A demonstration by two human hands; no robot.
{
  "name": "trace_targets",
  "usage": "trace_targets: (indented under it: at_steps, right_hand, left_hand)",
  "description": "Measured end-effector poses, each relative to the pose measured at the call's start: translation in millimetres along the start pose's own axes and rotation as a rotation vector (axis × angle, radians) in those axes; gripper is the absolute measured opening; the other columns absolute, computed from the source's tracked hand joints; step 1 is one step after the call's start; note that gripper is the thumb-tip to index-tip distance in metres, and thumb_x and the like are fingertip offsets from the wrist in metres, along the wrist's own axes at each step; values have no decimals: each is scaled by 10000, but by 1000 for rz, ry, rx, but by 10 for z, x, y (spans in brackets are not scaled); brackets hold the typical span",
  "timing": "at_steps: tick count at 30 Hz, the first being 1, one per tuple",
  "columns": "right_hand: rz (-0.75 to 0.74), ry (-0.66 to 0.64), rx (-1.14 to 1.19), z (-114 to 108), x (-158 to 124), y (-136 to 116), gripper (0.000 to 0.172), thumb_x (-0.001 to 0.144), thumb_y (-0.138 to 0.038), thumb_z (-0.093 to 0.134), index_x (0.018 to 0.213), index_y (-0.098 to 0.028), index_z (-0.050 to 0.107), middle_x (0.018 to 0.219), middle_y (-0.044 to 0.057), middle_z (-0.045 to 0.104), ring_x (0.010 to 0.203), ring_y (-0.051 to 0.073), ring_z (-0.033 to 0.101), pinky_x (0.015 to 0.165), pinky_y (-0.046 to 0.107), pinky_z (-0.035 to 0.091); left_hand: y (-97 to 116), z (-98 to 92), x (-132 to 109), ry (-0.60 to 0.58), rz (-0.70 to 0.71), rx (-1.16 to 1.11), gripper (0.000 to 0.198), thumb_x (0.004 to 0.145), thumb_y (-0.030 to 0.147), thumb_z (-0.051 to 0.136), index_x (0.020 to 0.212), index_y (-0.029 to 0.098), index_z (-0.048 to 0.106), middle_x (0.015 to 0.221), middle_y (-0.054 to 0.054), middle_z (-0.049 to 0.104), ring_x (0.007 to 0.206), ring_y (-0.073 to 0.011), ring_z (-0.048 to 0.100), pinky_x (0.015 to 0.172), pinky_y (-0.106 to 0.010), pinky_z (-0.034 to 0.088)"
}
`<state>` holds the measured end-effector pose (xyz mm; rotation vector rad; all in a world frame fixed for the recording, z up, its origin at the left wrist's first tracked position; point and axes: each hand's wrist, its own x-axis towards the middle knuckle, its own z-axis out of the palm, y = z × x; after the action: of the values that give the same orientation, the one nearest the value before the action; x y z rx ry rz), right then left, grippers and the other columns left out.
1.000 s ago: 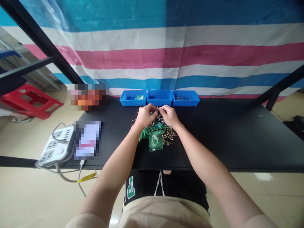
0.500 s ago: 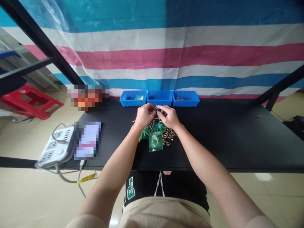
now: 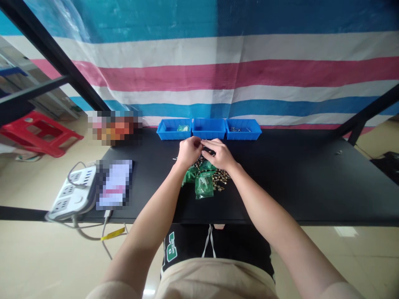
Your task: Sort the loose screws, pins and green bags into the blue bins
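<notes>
My left hand (image 3: 188, 152) is closed, its fingertips pinched on something too small to make out, just in front of the middle blue bin (image 3: 208, 129). Facing it, my right hand (image 3: 220, 154) has its thumb and fingers a little apart, with the fingertips meeting those of my left hand. Whatever lies between the tips is hidden. Beneath and in front of both hands is a pile of small metal parts (image 3: 220, 178), with green plastic packets (image 3: 204, 186) beside it on the black table (image 3: 299, 178).
The left blue bin (image 3: 174, 131) holds a green packet; the right one (image 3: 243, 130) holds thin metal pieces. A white power strip (image 3: 75, 192) and a blurred-out flat item (image 3: 115, 183) lie at the left. One small piece (image 3: 338, 152) rests far right.
My right thumb has moved away from the other fingertips, down and to the left, widening the gap. My left hand has shifted very slightly left.
</notes>
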<state>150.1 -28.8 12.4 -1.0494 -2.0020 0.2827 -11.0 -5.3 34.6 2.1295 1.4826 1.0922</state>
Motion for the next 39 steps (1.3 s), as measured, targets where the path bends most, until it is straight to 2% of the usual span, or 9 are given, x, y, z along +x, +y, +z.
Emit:
trace_targets:
  at_steps: [5, 8, 15, 21, 26, 34, 39]
  right_hand:
    - [20, 13, -11, -6, 4, -4, 408, 908, -356, 550, 1262, -187, 659, 1258, 76, 681, 1127, 245, 592, 1015, 442, 487]
    - [54, 24, -57, -12, 6, 9, 433, 906, -374, 549, 1288, -191, 640, 1284, 69, 666, 1124, 250, 583, 1022, 441, 473]
    - [185, 59, -253, -16, 21, 72, 600, 901, -440, 533, 1433, -167, 484, 1481, 105, 491, 1247, 331, 461, 1044, 508, 384]
    - [343, 3, -421, -41, 99, 65, 689, 902, -482, 502, 1498, -163, 370, 1573, 120, 346, 1221, 397, 382, 970, 571, 371]
    - [429, -134, -539, -36, 137, 27, 716, 924, -505, 437, 1530, -150, 297, 1607, 91, 279, 1236, 382, 360, 968, 527, 381]
    - [468, -196, -580, -50, 123, 9, 732, 924, -521, 428, 1541, -162, 267, 1629, 99, 209, 1271, 384, 333, 979, 541, 380]
    - [449, -118, -576, -61, 76, -12, 711, 919, -504, 457, 1524, -162, 307, 1621, 151, 202, 1282, 408, 316, 975, 572, 378]
  left_hand:
    - [-2, 8, 0, -16, 2, -7, 180, 800, 212, 602, 926, 159, 719, 829, -56, 752, 771, -190, 697, 781, -290, 552]
    - [-12, 26, 4, 17, 3, -28, 212, 799, 235, 620, 976, 155, 705, 875, -65, 748, 798, -188, 693, 795, -300, 557]
    - [-48, 48, 12, 83, 39, 5, 281, 795, 230, 624, 1058, 145, 676, 949, -79, 727, 790, -170, 668, 812, -317, 557]
    - [-68, 56, -4, 76, 58, 17, 258, 808, 241, 613, 1043, 151, 670, 930, -66, 719, 772, -159, 653, 793, -303, 549]
    - [-56, 64, -21, 73, 51, 0, 232, 807, 237, 621, 1015, 147, 673, 919, -63, 716, 754, -156, 644, 765, -290, 543]
    - [-43, 27, -38, 52, 27, -6, 221, 811, 216, 612, 1016, 156, 667, 928, -58, 710, 756, -159, 637, 754, -292, 532]
    - [-34, 6, -35, 51, 46, 8, 219, 821, 238, 602, 1010, 151, 669, 925, -61, 705, 750, -160, 631, 751, -290, 525]
